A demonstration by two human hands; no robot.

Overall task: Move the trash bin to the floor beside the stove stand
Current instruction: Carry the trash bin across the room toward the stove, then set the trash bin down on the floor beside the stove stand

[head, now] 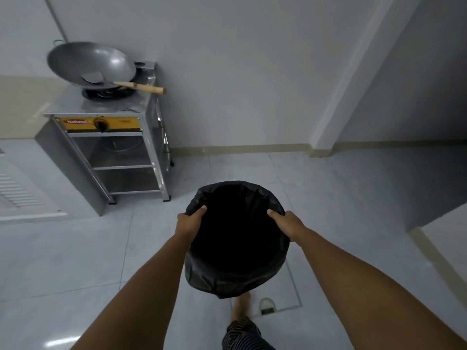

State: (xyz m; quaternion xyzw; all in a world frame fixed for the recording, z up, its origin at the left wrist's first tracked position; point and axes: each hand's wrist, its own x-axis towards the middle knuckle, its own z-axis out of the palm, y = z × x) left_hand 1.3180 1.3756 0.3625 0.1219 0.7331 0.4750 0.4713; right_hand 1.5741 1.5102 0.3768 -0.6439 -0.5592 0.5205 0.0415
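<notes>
Head view shows bare tiled floor (75, 248) between the metal stove stand (118, 152) at ten o'clock, bearing a round wok (91, 63) and wooden-handled spatula (131, 85), and the black-bagged trash bin (237, 269) held aloft at centre, left hand (188, 223) and right hand (284, 221) clasping its crinkled rim, interior too dark to read.

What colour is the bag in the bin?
Black. The bag lining the trash bin shows best in the head view, held by both hands.
</notes>
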